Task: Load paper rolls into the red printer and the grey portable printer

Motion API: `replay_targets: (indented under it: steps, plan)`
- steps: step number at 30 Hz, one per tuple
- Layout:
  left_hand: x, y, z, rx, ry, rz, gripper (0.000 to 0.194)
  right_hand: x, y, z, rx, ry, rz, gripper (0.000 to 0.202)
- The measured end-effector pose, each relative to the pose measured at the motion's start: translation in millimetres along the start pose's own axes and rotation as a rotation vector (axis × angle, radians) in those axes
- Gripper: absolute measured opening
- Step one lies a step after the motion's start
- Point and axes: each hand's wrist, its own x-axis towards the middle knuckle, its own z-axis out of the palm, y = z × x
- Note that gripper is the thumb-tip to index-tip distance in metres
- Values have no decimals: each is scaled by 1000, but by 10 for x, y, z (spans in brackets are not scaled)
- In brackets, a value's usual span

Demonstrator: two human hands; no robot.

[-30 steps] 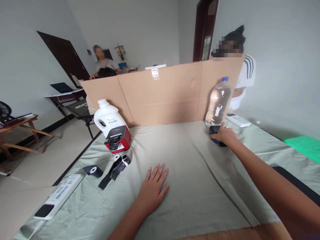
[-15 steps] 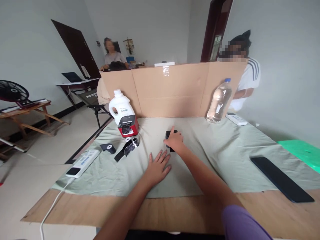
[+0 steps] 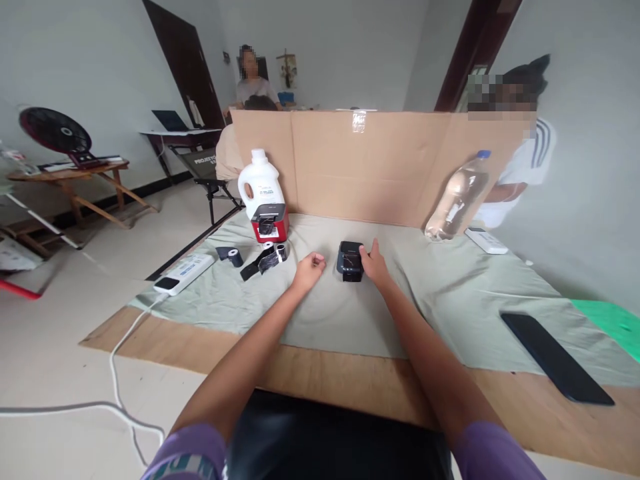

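A small black boxy device (image 3: 351,261), which looks like a portable label printer, lies on the green cloth with a glossy black strip across its front. My right hand (image 3: 375,265) is at its right side, the thumb against its edge and one finger pointing up. To the left of the device, and apart from it, my left hand (image 3: 309,271) hovers low over the cloth with fingers curled in; nothing shows in it. Farther left lie loose black rolls, one a small roll (image 3: 235,257) and one a roll with an unwound strip (image 3: 270,259).
A red and black boxy device (image 3: 271,223) stands before a white jug (image 3: 261,180). Behind is a cardboard screen (image 3: 360,167), with a water bottle (image 3: 457,197) at its right. White power strips (image 3: 185,273) and a dark flat slab (image 3: 555,357) lie at the sides. Two people are beyond.
My left hand has lifted off the cloth and its spread fingers have curled. My right hand has moved from on top of the black device to its right side. The view has shifted.
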Motion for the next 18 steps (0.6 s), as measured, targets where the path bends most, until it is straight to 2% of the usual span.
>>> replay_targets:
  steps: [4,8,13,18]
  plan:
    - [505,219,108,-53,-57,-132,19,-23,143,138,44,101,25,72]
    - [759,353,229,-70,-162,-213,11,-22,167,153,66,138,36,71]
    - [892,274,258,-84,-246,-297,14,6,192,150,104,160,77,68]
    - [1007,152,226,-96,-314,-324,14,43,243,191,177,190,94,67]
